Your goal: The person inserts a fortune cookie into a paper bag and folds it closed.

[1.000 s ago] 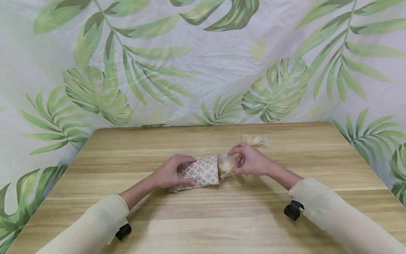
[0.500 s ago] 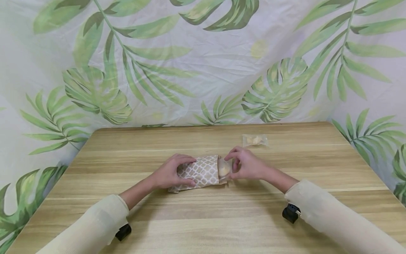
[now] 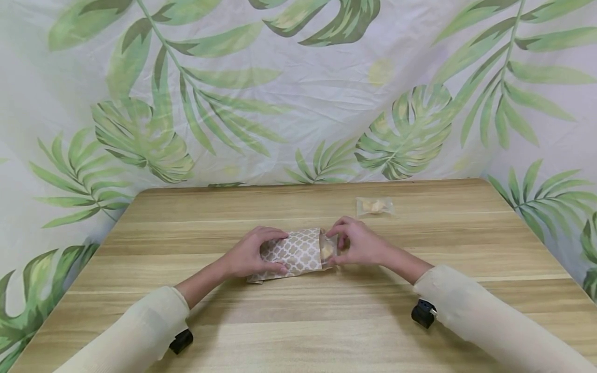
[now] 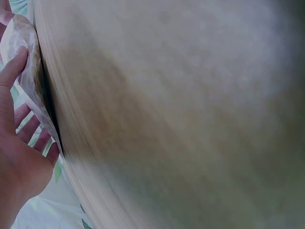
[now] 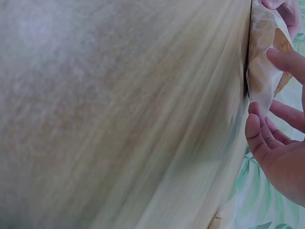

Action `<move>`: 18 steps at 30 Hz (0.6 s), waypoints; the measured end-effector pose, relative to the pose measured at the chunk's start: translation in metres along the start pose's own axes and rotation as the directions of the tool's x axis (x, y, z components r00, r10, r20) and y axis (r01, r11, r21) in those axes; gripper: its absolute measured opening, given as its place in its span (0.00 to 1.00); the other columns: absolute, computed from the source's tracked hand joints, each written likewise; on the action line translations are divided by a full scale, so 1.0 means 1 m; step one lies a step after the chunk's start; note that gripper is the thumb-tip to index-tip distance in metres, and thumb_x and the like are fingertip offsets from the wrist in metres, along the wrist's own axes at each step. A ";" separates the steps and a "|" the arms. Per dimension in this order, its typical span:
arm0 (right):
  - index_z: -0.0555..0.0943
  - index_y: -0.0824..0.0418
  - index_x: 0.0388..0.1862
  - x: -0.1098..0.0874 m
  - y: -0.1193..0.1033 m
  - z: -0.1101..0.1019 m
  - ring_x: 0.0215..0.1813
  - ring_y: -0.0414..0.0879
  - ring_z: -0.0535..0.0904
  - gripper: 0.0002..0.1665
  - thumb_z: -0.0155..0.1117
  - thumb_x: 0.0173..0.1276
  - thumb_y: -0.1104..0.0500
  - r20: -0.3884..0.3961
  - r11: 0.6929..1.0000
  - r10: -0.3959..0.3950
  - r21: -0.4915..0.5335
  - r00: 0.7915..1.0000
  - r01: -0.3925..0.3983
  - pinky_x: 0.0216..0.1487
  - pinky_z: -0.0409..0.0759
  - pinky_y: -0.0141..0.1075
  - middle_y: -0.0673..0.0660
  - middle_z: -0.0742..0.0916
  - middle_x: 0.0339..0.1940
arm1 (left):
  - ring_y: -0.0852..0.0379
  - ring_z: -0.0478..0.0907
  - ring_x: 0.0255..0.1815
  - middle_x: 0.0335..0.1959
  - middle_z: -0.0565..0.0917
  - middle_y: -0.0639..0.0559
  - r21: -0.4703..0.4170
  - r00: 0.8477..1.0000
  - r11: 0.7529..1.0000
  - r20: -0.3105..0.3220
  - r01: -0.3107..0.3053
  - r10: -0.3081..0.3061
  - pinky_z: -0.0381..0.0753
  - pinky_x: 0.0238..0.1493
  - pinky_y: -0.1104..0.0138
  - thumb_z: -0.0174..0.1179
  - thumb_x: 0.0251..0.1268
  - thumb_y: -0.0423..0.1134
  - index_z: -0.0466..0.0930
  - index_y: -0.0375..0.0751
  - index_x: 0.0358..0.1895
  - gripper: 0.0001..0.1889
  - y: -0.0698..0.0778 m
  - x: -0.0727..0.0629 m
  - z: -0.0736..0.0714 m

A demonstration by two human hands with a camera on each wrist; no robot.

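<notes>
A paper bag (image 3: 298, 251) with a white and tan lattice print lies on its side, its mouth facing right. My left hand (image 3: 246, 254) grips its closed end, thumb along the near edge and fingers along the far edge. In the bag's mouth sits a clear-wrapped packet (image 3: 327, 252) with something pale yellow inside, mostly hidden by the paper. My right hand (image 3: 361, 243) holds the packet's outer end between thumb and index finger. From the right wrist view, the translucent wrapper (image 5: 261, 88) shows against the bag's brown inside (image 5: 282, 40).
A second clear-wrapped packet (image 3: 374, 205) lies farther back on the wooden table (image 3: 298, 331), beyond my right hand. Behind the table's far edge hangs a leaf-printed cloth (image 3: 298, 103). A black wrist camera (image 3: 423, 313) sits under my right sleeve.
My right hand has moved left, and the packet has slid deeper into the bag, with less of it showing. The left hand and the bag have stayed in place.
</notes>
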State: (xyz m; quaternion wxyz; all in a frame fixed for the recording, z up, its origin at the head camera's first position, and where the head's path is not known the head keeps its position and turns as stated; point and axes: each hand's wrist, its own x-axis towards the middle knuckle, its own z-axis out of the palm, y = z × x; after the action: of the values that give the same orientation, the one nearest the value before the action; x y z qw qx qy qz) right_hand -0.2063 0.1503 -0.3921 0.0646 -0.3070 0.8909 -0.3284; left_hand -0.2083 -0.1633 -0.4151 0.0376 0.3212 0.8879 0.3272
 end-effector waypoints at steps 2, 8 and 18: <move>0.84 0.72 0.55 0.001 -0.001 0.001 0.40 0.42 0.79 0.35 0.86 0.50 0.59 -0.008 1.000 0.001 -0.003 1.000 -0.001 0.45 0.81 0.33 0.62 0.81 0.52 | 0.41 0.72 0.68 0.66 0.81 0.43 0.000 1.000 1.000 -0.003 -0.003 0.003 0.68 0.71 0.41 0.82 0.48 0.51 0.80 0.39 0.67 0.41 0.000 0.000 0.000; 0.83 0.73 0.56 0.003 -0.003 0.004 0.38 0.43 0.80 0.37 0.87 0.49 0.61 -0.027 0.996 0.013 0.089 1.000 -0.011 0.41 0.83 0.32 0.61 0.82 0.46 | 0.41 0.73 0.68 0.66 0.81 0.43 0.000 1.000 1.000 -0.006 -0.008 0.008 0.68 0.71 0.42 0.82 0.48 0.51 0.80 0.39 0.67 0.41 -0.001 0.000 0.000; 0.80 0.72 0.60 0.002 -0.001 0.005 0.38 0.49 0.84 0.40 0.88 0.49 0.60 -0.038 0.973 0.002 0.231 0.999 0.007 0.35 0.83 0.32 0.61 0.84 0.43 | 0.40 0.72 0.69 0.66 0.81 0.42 0.002 1.000 1.000 -0.006 -0.013 0.013 0.67 0.72 0.41 0.81 0.49 0.51 0.79 0.39 0.67 0.41 -0.001 0.000 0.000</move>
State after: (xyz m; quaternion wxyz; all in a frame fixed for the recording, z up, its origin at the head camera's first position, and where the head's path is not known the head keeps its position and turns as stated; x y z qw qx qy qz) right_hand -0.2057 0.1463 -0.3949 0.0827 -0.2924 0.8472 -0.4358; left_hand -0.2089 -0.1640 -0.4158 0.0324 0.3261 0.8862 0.3275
